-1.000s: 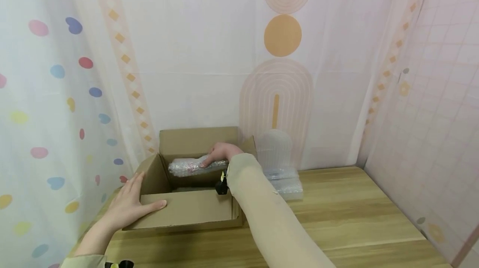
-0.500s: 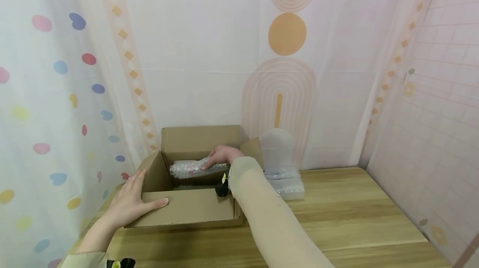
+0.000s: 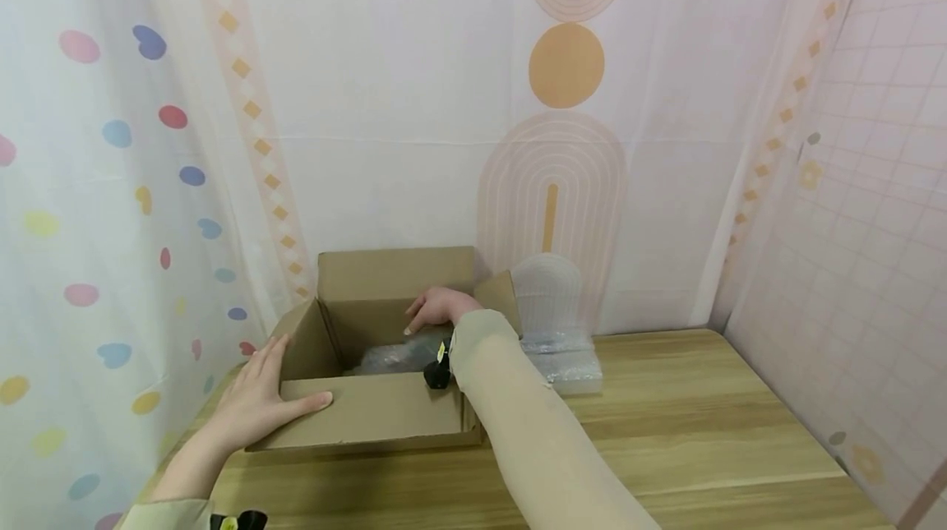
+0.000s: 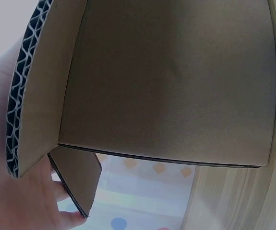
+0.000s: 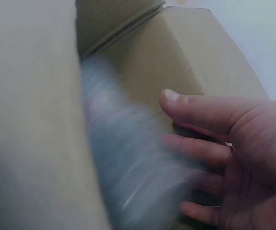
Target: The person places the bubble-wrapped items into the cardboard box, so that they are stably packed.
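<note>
An open cardboard box [image 3: 370,419] stands at the table's back left. A bubble-wrapped bundle [image 3: 392,359] lies low inside it, blurred in the right wrist view [image 5: 128,163]. My right hand [image 3: 436,308] hovers over the box's right inner side with fingers loosely spread, holding nothing; the right wrist view shows the hand [image 5: 224,158] just beside the bundle. My left hand [image 3: 259,398] lies flat on the box's front-left corner, fingers straight against the left flap. The left wrist view shows only the box wall [image 4: 166,81] and the edge of my left hand [image 4: 13,191].
A stack of bubble wrap sheets [image 3: 565,366] leans on the curtain just right of the box. The wooden table [image 3: 703,431] stretches out to the right and front. Curtains close in the back and both sides.
The bubble-wrapped bundle left my right hand and dropped from rim height to the box's bottom. My right hand stayed above it and opened. The left hand has not moved.
</note>
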